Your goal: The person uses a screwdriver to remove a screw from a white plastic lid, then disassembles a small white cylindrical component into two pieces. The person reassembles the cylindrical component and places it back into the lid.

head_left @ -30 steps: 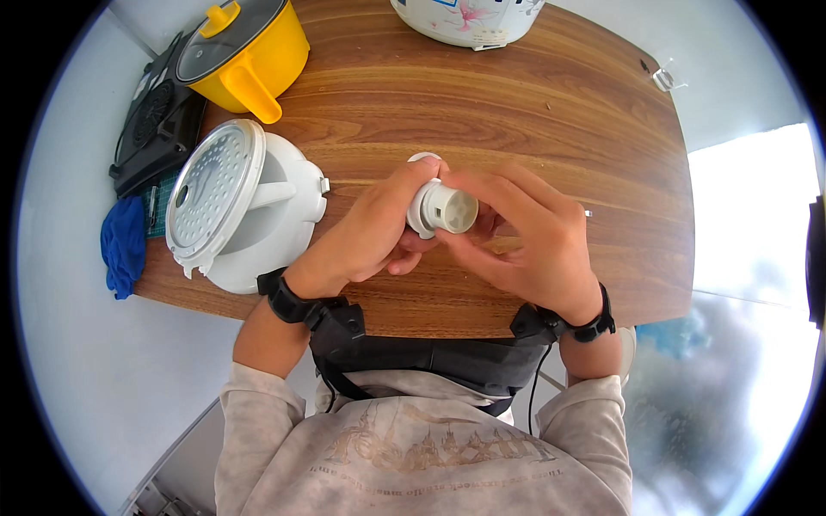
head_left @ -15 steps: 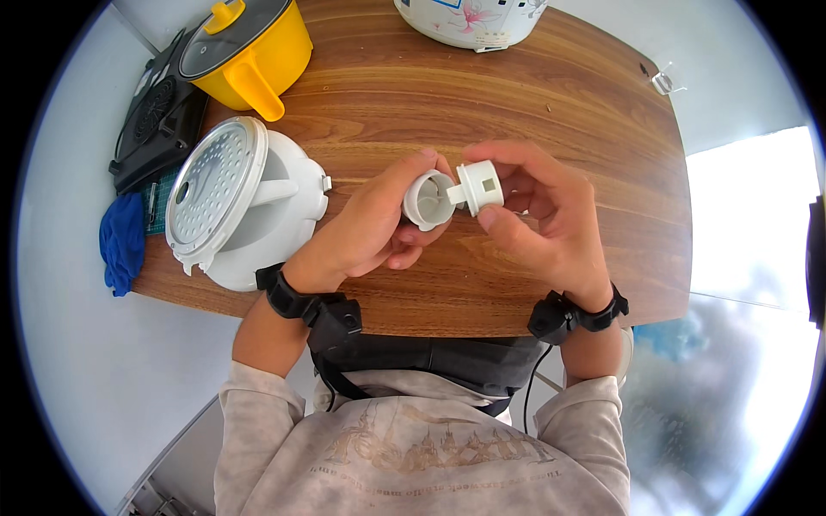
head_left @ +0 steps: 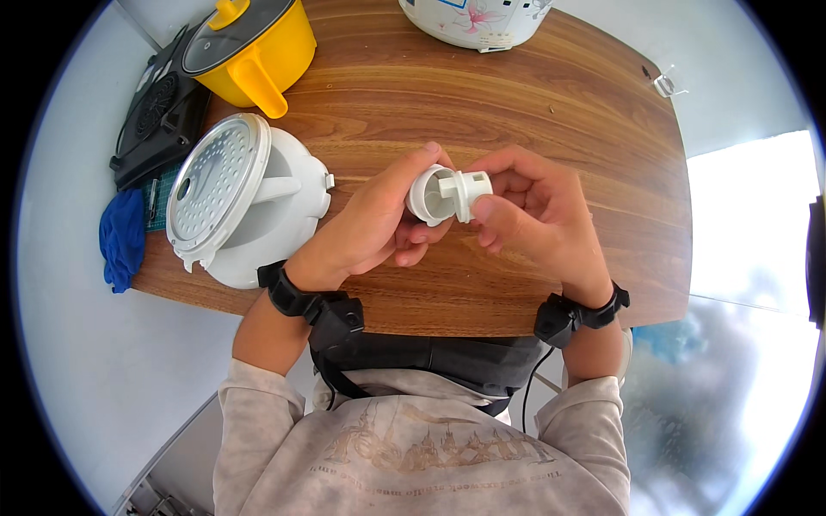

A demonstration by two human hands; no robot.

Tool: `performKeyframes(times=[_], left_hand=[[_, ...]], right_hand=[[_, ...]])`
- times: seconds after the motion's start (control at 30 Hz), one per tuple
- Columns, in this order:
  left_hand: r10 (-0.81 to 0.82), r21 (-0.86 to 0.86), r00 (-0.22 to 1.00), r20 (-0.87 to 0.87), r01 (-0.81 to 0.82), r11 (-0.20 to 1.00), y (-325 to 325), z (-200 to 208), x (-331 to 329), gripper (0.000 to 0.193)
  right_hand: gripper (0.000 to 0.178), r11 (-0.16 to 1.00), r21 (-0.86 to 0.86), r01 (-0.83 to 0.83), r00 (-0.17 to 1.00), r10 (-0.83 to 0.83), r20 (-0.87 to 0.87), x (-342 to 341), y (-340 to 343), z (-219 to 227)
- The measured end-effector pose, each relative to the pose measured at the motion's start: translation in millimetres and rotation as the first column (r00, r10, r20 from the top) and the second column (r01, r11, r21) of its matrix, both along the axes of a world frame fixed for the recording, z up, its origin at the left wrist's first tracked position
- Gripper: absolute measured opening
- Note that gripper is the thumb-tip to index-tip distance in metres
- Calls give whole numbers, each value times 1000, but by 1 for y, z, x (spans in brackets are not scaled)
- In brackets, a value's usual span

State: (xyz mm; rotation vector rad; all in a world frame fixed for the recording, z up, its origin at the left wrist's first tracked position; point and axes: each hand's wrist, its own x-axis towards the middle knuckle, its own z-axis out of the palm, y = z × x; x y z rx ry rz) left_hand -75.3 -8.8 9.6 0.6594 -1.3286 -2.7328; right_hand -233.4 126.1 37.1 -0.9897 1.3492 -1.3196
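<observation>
Between my hands are two white plastic parts above the middle of the wooden table. My left hand (head_left: 376, 213) is closed around a small round white cup (head_left: 428, 198), its open mouth tilted up and to the right. A white plastic plug (head_left: 473, 189) with a flange, a square window and a narrow tab is pinched in my right hand (head_left: 540, 205), between thumb and fingers. The plug's tab reaches over the cup's mouth; whether the two parts touch I cannot tell.
To the left, a white rice-cooker lid (head_left: 292, 219) with a dotted metal inner plate rests on the table (head_left: 413, 297). Behind it stand a yellow pot (head_left: 271, 64) and a black device (head_left: 142, 129). A blue cloth (head_left: 123, 241) hangs at the left edge. A white flowered cooker body (head_left: 469, 21) sits at the back.
My right hand has turned the plug and brought it left, so its tab now lies over the cup's mouth. My left hand stays nearly in place, the cup slightly tilted.
</observation>
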Motion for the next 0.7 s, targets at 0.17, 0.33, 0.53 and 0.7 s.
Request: performKeyframes(times=[0.17,0.33,0.53,0.7], left_hand=[[-10,8,1000,-24,10,1000,-1,-3,0,44],[22,85,1000,-17,-20,996,0,1,0,42],[-45,141,995,-93,58,988,-6,-5,1,40],[27,88,998,-50,-23,996,-1,5,0,41]], right_hand=[[28,999,-12,32,997,-33,-75,4,0,0],[28,996,54,70,995,-66,-68,4,0,5],[29,993,-70,98,987,-106,-123,7,2,1],[27,992,-53,115,984,-121,-128,5,3,3]])
